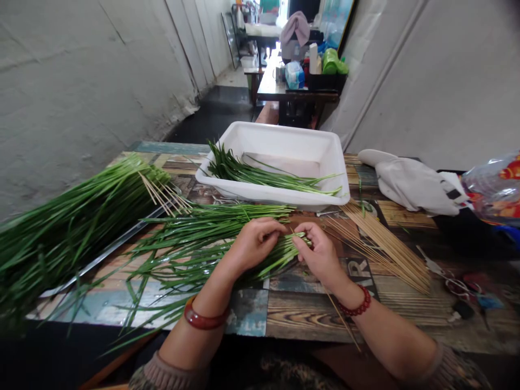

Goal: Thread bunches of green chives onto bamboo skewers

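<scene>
Loose garlic chives (pixel 190 244) lie across the table in front of me, stem ends to the right. My left hand (pixel 258 244) is closed over the stems, thumb and fingers curled; exactly what its fingertips pinch is partly hidden. My right hand (pixel 319 252) pinches at the cut stem ends together with a thin bamboo skewer (pixel 343 319), which slants from under the palm towards the table's front edge. A large heap of chives (pixel 81 216) lies at the left, with several skewers (pixel 162 192) sticking out of its stem end.
Behind my hands stands a white plastic tub (pixel 280 200) with more chives (pixel 260 176) inside. To the right lie a bundle of bamboo skewers (pixel 385 244), a pale cap (pixel 414 181), scissors (pixel 455 284) and a plastic package (pixel 495 187). A long metal strip (pixel 105 260) runs beside the heap.
</scene>
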Motion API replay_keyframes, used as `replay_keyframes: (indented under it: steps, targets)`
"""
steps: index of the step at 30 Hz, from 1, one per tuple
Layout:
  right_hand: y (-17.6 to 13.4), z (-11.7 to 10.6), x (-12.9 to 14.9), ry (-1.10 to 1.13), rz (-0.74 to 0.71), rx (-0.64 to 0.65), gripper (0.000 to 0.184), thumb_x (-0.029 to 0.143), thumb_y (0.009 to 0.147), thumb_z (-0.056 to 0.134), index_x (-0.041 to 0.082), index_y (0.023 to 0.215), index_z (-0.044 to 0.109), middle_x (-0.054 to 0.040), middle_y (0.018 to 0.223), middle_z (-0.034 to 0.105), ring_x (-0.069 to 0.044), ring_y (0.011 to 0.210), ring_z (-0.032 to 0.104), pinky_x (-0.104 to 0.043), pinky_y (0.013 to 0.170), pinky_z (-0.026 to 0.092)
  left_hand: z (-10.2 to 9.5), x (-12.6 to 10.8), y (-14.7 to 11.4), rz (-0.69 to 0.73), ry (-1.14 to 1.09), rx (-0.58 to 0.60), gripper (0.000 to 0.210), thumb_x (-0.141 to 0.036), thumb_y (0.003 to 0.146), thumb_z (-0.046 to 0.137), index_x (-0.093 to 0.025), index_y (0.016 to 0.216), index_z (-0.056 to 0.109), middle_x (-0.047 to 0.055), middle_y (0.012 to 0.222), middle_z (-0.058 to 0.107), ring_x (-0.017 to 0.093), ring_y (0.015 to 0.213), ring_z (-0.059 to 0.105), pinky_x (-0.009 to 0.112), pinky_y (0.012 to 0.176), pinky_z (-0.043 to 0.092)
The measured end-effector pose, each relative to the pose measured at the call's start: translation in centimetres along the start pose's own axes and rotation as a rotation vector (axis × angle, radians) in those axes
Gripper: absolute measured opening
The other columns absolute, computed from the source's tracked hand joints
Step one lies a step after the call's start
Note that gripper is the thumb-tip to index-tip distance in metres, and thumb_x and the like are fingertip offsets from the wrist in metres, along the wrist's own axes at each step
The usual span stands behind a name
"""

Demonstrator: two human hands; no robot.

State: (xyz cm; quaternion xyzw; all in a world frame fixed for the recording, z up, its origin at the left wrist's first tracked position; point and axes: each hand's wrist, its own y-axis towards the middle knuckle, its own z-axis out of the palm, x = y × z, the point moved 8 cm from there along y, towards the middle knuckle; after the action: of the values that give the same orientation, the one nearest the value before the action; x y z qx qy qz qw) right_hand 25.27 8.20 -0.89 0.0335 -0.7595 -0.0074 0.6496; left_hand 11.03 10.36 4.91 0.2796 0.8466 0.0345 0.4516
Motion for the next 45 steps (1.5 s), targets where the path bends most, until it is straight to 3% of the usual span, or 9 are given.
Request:
replay_keyframes:
  steps: [3, 5, 12, 16, 24, 30, 34, 38, 45]
  targets:
    - [0.0, 0.1, -0.1, -0.001, 0.016, 0.011, 0.017, 0.033, 0.085, 0.058, 0.02, 0.094, 0.053, 0.0055, 0.074, 0.052, -0.005, 0.043, 0.05, -0.019, 0.043, 0.039, -2.8, 1.7, 0.0, -0.064, 0.094, -0.252, 0.018, -0.017, 0.089, 0.051, -0.017, 0.092, 0.069, 0.005, 0.082, 0.069, 0.016, 0.078, 0.063, 0.027, 0.073, 0.048]
    - [-0.1, 0.0, -0.2, 0.0, 0.025, 0.01, 0.018, 0.034, 0.085, 0.059, 0.02, 0.095, 0.053, 0.0055, 0.074, 0.052, -0.005, 0.043, 0.049, -0.019, 0.042, 0.039, -3.8, 2.6, -0.1, -0.079, 0.209, -0.342, 0.017, -0.019, 0.09, 0.052, -0.017, 0.093, 0.068, 0.005, 0.084, 0.069, 0.017, 0.08, 0.062, 0.029, 0.075, 0.047]
    - [-0.1, 0.1, -0.1, 0.001, -0.004, 0.015, 0.021, 0.036, 0.086, 0.058, 0.02, 0.098, 0.053, 0.0046, 0.078, 0.052, -0.005, 0.045, 0.05, -0.019, 0.043, 0.042, -2.9, 3.2, 0.4, -0.142, 0.692, -0.202, 0.015, -0.022, 0.088, 0.056, -0.021, 0.085, 0.07, 0.006, 0.089, 0.068, 0.022, 0.086, 0.056, 0.034, 0.075, 0.041]
    - [-0.1, 0.2, 0.0, 0.001, -0.008, 0.012, 0.021, 0.037, 0.086, 0.058, 0.02, 0.097, 0.054, 0.0046, 0.078, 0.053, -0.005, 0.044, 0.05, -0.019, 0.043, 0.041, -2.2, 2.8, 0.4, -0.138, 0.818, -0.146, 0.012, -0.023, 0.086, 0.058, -0.022, 0.08, 0.069, 0.006, 0.09, 0.066, 0.024, 0.087, 0.053, 0.036, 0.07, 0.036]
    - [-0.1, 0.2, 0.2, -0.014, 0.003, 0.012, 0.026, 0.036, 0.086, 0.058, 0.019, 0.106, 0.059, -0.0002, 0.088, 0.061, -0.005, 0.045, 0.051, -0.02, 0.043, 0.043, -2.5, 1.4, 0.3, -0.085, 0.694, -0.247, 0.005, -0.02, 0.084, 0.061, -0.021, 0.08, 0.063, 0.005, 0.097, 0.066, 0.023, 0.092, 0.055, 0.035, 0.077, 0.036]
    - [-0.1, 0.1, 0.8, -0.068, 0.002, 0.021, 0.028, 0.036, 0.087, 0.057, 0.019, 0.108, 0.063, 0.0014, 0.077, 0.063, -0.007, 0.045, 0.053, -0.02, 0.045, 0.042, -1.2, 0.9, 0.5, -0.045, 0.433, -0.181, 0.008, -0.018, 0.087, 0.057, -0.02, 0.088, 0.065, 0.002, 0.084, 0.07, 0.018, 0.082, 0.061, 0.031, 0.075, 0.038]
    - [-0.1, 0.1, 1.0, -0.067, -0.006, 0.035, 0.029, 0.036, 0.087, 0.057, 0.02, 0.109, 0.064, -0.0007, 0.085, 0.067, -0.007, 0.045, 0.054, -0.02, 0.046, 0.044, -0.4, 1.1, 0.6, -0.024, 0.353, -0.159, 0.009, -0.02, 0.087, 0.06, -0.02, 0.086, 0.07, 0.003, 0.082, 0.071, 0.016, 0.076, 0.062, 0.028, 0.072, 0.039]
    - [-0.2, 0.0, 1.0, -0.082, -0.011, 0.018, 0.029, 0.037, 0.087, 0.057, 0.019, 0.108, 0.065, -0.0013, 0.085, 0.068, -0.007, 0.045, 0.055, -0.021, 0.047, 0.045, -0.5, 1.0, 0.6, -0.031, 0.372, -0.173, 0.011, -0.021, 0.086, 0.061, -0.02, 0.081, 0.071, 0.003, 0.081, 0.071, 0.016, 0.076, 0.061, 0.03, 0.073, 0.039]
    - [-0.2, 0.0, 1.2, -0.102, -0.028, 0.025, 0.028, 0.036, 0.088, 0.057, 0.02, 0.108, 0.065, -0.0016, 0.087, 0.068, -0.007, 0.045, 0.055, -0.021, 0.047, 0.045, -2.3, -1.4, -0.4, -0.004, 0.686, -0.37, 0.011, -0.028, 0.087, 0.062, -0.029, 0.081, 0.072, 0.002, 0.108, 0.068, 0.026, 0.107, 0.051, 0.045, 0.092, 0.029]
